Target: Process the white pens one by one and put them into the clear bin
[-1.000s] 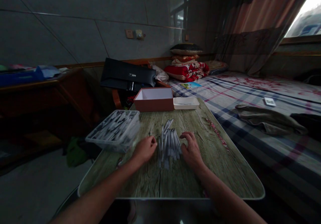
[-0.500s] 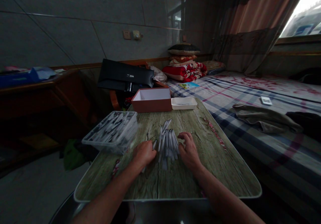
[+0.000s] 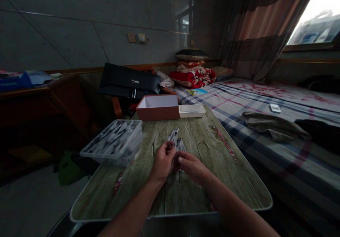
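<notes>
Working from my remote post, I take the reddish-brown box [image 3: 158, 113] at the far end of the worktop [image 3: 225, 187] as landmark; the pens [image 3: 174, 134] lie in a loose bundle on its near side, roughly in line with its right end, dark ends towards it; I judge them light, stiff and smooth, apt to roll or slip over one another, not very fragile; best hold, I would say, is around the middle of the barrels, thumb against fingers, with the ends left free; the left hand [image 3: 165, 159] is at the bundle's left, fingers curled in narrowly; the right hand [image 3: 191, 163] is at its right, fingers bent and reaching over the lower barrels; the two nearly meet across the pens, hiding their middles, so I cannot tell whether either grips one; the clear tub [image 3: 106, 156], piled with more pens, sits nearer and left of the box; the white tray [image 3: 193, 115] is just beside its right end.
</notes>
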Demonstrator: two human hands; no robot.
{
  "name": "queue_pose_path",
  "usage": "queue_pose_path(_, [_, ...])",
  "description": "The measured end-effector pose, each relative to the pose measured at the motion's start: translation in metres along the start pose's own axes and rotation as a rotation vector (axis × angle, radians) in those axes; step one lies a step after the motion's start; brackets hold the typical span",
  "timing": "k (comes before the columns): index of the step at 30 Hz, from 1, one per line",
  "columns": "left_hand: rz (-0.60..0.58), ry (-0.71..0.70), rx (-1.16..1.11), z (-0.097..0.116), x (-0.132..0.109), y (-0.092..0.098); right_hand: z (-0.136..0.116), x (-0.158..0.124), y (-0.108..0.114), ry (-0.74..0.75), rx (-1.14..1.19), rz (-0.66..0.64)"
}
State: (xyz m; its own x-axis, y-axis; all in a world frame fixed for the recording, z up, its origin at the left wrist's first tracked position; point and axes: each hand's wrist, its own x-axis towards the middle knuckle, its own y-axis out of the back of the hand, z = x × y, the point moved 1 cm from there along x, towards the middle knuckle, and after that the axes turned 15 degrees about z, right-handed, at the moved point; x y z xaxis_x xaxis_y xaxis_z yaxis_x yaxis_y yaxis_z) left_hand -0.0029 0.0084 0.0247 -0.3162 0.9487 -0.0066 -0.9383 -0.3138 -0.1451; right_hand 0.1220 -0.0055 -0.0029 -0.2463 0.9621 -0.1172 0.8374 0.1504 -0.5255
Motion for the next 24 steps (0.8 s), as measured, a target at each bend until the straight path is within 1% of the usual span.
queue_pose_path(2, [0.003, -0.002, -0.071, 0.000, -0.007, -0.010, -0.001, 0.000, 0.001, 0.000, 0.037, 0.039])
queue_pose_path(4, [-0.047, 0.058, -0.145, 0.000, -0.011, -0.018, -0.003, 0.000, 0.002, -0.010, 0.079, 0.059])
queue_pose_path(6, [-0.113, 0.146, -0.160, 0.001, -0.013, -0.024, -0.005, 0.000, 0.004, -0.055, 0.119, 0.050])
queue_pose_path(8, [-0.151, 0.183, -0.153, 0.001, -0.013, -0.026, -0.007, -0.001, 0.005, -0.132, 0.142, 0.025])
queue_pose_path(11, [-0.150, 0.147, -0.159, -0.001, -0.012, -0.028, -0.009, -0.001, 0.006, -0.240, 0.148, 0.005])
queue_pose_path(13, [-0.137, 0.116, -0.179, -0.002, -0.011, -0.029, -0.010, -0.001, 0.006, -0.264, 0.142, 0.021])
queue_pose_path(18, [-0.115, 0.043, -0.204, 0.000, -0.012, -0.033, -0.009, -0.001, 0.002, -0.243, 0.124, 0.076])
queue_pose_path(24, [-0.086, 0.059, -0.211, -0.003, -0.013, -0.035, -0.012, -0.001, 0.001, -0.212, 0.098, 0.071])
